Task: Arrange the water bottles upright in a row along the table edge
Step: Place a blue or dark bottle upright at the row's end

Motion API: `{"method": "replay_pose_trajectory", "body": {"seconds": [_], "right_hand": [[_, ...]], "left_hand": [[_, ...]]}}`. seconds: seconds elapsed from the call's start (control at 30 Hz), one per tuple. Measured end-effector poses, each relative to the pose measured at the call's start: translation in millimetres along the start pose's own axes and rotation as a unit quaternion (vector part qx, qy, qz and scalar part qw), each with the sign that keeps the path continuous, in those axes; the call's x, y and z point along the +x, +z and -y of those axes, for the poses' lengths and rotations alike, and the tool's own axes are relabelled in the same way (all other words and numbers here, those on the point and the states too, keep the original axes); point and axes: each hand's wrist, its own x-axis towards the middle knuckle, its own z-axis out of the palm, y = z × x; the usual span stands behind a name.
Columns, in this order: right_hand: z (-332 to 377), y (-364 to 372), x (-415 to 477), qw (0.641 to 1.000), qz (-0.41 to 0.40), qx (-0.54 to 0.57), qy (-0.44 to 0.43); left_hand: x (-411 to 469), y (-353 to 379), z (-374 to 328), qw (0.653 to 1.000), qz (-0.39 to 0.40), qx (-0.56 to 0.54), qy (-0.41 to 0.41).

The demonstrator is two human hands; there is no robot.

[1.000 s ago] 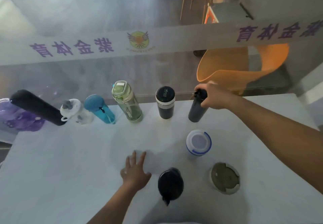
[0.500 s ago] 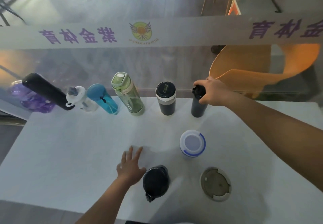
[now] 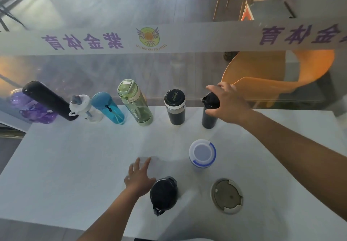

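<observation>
Several bottles stand in a row along the far edge of the white table (image 3: 75,156): a purple one (image 3: 33,111), a tall black one (image 3: 48,99), a clear one with a white lid (image 3: 85,108), a blue one (image 3: 109,107), a green one (image 3: 135,103) and a black one with a white band (image 3: 175,107). At the row's right end stands a dark bottle (image 3: 208,117). My right hand (image 3: 228,103) is at its cap, fingers spread loose. My left hand (image 3: 139,176) lies flat on the table beside a black bottle (image 3: 163,193).
A white bottle with a blue-trimmed lid (image 3: 202,153) and a beige-lidded bottle (image 3: 227,195) stand upright nearer to me. A glass partition with a white banner (image 3: 169,37) rises right behind the row. An orange chair (image 3: 272,71) shows beyond the glass.
My right hand set the dark bottle upright at the row's right end and its fingers have opened off the cap. My left hand stayed flat on the table.
</observation>
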Motion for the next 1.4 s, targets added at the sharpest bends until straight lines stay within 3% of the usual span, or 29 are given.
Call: {"method": "replay_pose_trajectory", "body": {"seconds": [0.1,0.23,0.33,0.6,0.97,1.17,1.4], "right_hand": [[15.4,-2.7,-46.4,0.994,-0.049,0.087,-0.046],[34.1,16.3,-105.2,0.987,0.123,0.084,-0.056],[43.1,38.9,-119.9,0.984,0.166,0.035,-0.057],[36.4,40.5,-120.9,0.993,0.101,0.062,-0.006],[-87.6,-25.8,-75.6,0.984,0.022,0.09,0.155],[-126.8,-29.5,-40.2,0.979,-0.026,0.112,0.167],[-126.4,-13.8,-19.0,0.98,-0.028,0.113,0.16]], "left_hand": [[3.8,-3.7,-7.7,1.0,-0.008,-0.001,0.009],[12.5,-5.8,-20.6,0.999,-0.004,0.016,0.04],[19.0,-7.6,-30.7,0.998,-0.015,0.018,0.062],[28.3,-8.7,-52.8,0.995,-0.035,0.008,0.095],[34.6,-3.7,-60.3,0.993,-0.017,0.058,0.105],[35.2,-4.3,-56.8,0.991,-0.005,0.071,0.111],[34.0,-5.6,-57.9,0.991,-0.002,0.077,0.108]]}}
